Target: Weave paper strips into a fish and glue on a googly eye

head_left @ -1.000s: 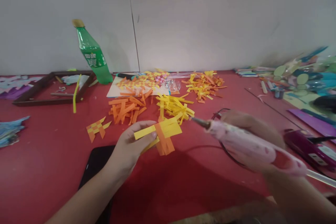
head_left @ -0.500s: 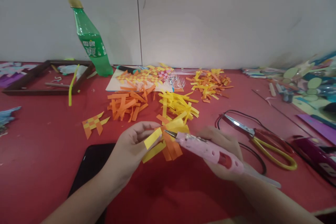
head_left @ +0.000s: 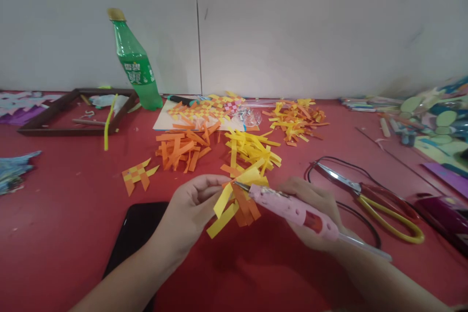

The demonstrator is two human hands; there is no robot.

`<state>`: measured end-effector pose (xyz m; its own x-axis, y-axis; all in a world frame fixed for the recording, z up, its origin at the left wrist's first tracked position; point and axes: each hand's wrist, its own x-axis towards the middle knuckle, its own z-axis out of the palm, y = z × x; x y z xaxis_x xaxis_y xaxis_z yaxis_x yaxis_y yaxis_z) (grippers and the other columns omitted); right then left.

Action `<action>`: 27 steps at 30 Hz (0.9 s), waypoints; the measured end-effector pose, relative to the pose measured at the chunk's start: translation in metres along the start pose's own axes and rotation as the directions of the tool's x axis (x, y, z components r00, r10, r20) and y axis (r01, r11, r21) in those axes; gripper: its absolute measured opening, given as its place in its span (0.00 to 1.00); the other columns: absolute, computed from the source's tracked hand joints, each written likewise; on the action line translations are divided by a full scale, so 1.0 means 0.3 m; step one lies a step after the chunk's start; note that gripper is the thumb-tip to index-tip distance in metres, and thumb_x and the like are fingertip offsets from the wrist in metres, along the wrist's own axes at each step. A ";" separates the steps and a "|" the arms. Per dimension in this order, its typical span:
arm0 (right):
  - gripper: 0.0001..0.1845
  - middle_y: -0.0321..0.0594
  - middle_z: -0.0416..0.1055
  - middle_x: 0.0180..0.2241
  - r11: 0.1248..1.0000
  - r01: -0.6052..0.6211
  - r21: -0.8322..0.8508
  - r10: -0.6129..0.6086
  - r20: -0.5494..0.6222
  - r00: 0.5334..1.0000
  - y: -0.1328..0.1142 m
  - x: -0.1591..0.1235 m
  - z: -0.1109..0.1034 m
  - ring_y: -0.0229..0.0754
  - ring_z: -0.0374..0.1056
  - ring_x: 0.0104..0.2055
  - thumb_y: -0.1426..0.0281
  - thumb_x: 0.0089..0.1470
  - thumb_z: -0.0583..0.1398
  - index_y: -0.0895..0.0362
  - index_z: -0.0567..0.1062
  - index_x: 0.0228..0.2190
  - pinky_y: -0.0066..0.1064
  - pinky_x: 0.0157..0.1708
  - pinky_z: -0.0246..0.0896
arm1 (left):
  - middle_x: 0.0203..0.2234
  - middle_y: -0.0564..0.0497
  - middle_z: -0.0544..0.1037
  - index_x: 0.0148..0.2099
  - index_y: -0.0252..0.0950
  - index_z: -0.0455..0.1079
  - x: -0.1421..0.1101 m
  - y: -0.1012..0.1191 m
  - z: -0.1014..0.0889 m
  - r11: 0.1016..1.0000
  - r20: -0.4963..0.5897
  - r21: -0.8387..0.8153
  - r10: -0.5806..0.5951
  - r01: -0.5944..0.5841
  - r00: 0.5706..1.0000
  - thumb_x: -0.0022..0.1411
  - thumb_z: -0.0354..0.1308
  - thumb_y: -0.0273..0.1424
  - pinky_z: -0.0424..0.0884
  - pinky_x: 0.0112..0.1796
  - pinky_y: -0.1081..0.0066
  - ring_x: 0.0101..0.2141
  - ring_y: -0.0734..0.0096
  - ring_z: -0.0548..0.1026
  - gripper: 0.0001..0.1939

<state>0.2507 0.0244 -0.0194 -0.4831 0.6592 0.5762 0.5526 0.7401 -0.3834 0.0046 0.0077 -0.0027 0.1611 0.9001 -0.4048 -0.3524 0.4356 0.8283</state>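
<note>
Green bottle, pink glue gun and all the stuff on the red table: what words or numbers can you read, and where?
I can't read any for sure.
Green bottle: white writing on its label, too blurred to read.
Pink glue gun: dark marks, no letters I can make out.

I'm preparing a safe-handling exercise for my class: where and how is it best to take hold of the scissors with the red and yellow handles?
Grip the scissors by the handles, probably best from the near right side: they lie on the table with the loops towards that side, while the metal blades point away to the left.
</note>
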 end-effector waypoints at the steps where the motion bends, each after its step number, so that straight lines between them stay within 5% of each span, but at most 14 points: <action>1: 0.09 0.38 0.72 0.26 1.000 -0.005 0.001 0.005 0.006 1.000 0.003 -0.004 0.002 0.38 0.68 0.24 0.72 0.50 0.58 0.54 0.69 0.36 0.28 0.22 0.61 | 0.27 0.51 0.83 0.38 0.36 0.77 0.000 -0.001 -0.001 1.000 -0.001 -0.009 -0.001 0.001 1.000 0.47 0.74 0.36 0.70 0.26 0.80 0.25 0.76 0.78 0.17; 13: 0.11 0.39 0.70 0.26 0.998 0.026 0.055 -0.025 -0.016 1.000 0.016 -0.028 0.011 0.42 0.66 0.24 0.70 0.48 0.57 0.54 0.68 0.37 0.33 0.24 0.60 | 0.27 0.53 0.81 0.36 0.38 0.78 -0.002 -0.004 0.002 0.996 -0.040 0.019 0.092 -0.091 0.995 0.46 0.75 0.37 0.68 0.25 0.82 0.25 0.79 0.75 0.15; 27: 0.11 0.39 0.70 0.25 0.999 0.047 0.014 -0.047 -0.030 0.998 -0.009 -0.005 -0.009 0.39 0.65 0.23 0.70 0.49 0.55 0.55 0.70 0.37 0.31 0.24 0.60 | 0.28 0.55 0.81 0.38 0.40 0.76 -0.004 -0.008 -0.012 0.999 -0.015 0.004 0.048 -0.048 0.999 0.48 0.74 0.37 0.70 0.27 0.81 0.24 0.80 0.75 0.16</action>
<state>0.2518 0.0210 -0.0172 -0.4877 0.6197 0.6149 0.5200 0.7720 -0.3655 0.0021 0.0055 -0.0056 0.1297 0.9198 -0.3703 -0.3561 0.3918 0.8483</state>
